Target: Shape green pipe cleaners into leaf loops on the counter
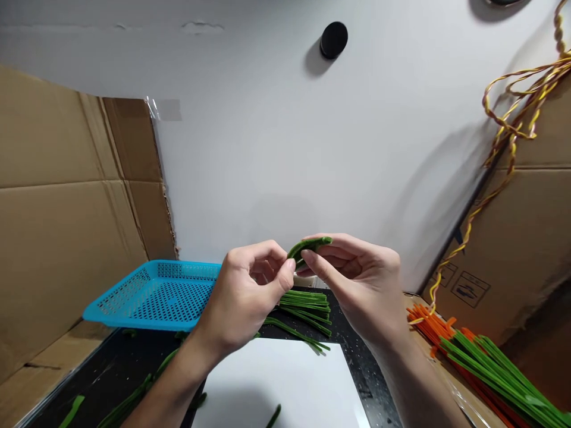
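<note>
Between my two hands is a dark green pipe cleaner (312,243), bent into a narrow curved leaf-like shape and held up above the table. My left hand (243,291) pinches its left end between thumb and fingertips. The thumb and fingers of my right hand (366,276) close on its right part, with the tip poking out past them. Below and behind the hands lies a bundle of straight green pipe cleaners (307,303). A white board (285,380) is under my wrists, with a short green piece (273,416) at its near edge.
A blue perforated basket (151,324) stands at the left. More green stems (125,410) lie on the black tabletop (89,362). At the right are orange pipe cleaners (430,321) and bright green ones (499,368). Cardboard flanks both sides, and a twisted yellow cord (468,229) hangs at right.
</note>
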The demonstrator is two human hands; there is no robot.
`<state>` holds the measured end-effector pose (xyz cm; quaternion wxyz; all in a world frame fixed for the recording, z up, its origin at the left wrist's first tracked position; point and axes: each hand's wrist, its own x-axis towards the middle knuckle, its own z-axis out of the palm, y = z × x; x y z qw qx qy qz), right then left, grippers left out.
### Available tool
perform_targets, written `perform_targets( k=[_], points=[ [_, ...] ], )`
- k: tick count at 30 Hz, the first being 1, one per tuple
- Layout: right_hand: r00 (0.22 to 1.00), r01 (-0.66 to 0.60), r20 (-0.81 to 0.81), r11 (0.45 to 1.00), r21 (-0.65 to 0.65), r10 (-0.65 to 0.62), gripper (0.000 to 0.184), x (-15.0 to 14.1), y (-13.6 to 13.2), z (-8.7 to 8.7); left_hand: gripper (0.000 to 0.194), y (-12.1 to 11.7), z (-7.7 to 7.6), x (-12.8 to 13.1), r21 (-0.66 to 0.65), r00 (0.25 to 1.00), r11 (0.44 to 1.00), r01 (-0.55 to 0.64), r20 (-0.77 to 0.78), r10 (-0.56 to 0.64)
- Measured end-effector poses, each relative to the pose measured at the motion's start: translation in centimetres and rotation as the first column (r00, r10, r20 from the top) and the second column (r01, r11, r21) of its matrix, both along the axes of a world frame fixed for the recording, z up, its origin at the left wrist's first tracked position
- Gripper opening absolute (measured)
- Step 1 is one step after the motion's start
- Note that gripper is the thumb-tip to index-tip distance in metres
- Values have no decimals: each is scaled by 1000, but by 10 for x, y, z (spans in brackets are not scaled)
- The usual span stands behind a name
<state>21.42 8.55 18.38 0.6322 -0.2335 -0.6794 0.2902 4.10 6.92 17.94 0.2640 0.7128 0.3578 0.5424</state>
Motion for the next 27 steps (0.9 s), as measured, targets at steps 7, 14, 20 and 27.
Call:
perform_targets(
  k=[7, 14, 20, 27],
  points=[
    [999, 37, -23, 998, 42, -36, 16, 5, 3, -1, 32, -2, 0, -1, 30, 999, 998, -46, 0, 46],
    [991, 124, 36, 985, 118, -129, 7, 8, 2, -2, 29, -1, 1, 0, 0, 998, 1000, -2, 69, 2],
    [997, -36, 75, 995, 91, 29, 8, 7, 3, 0, 39, 4, -1, 7, -252, 898, 888, 385, 327, -296],
    [993, -83, 95, 984, 160, 68, 10, 9, 3, 0, 34, 1, 5, -1, -403, 790, 733, 548, 538, -294]
  ],
)
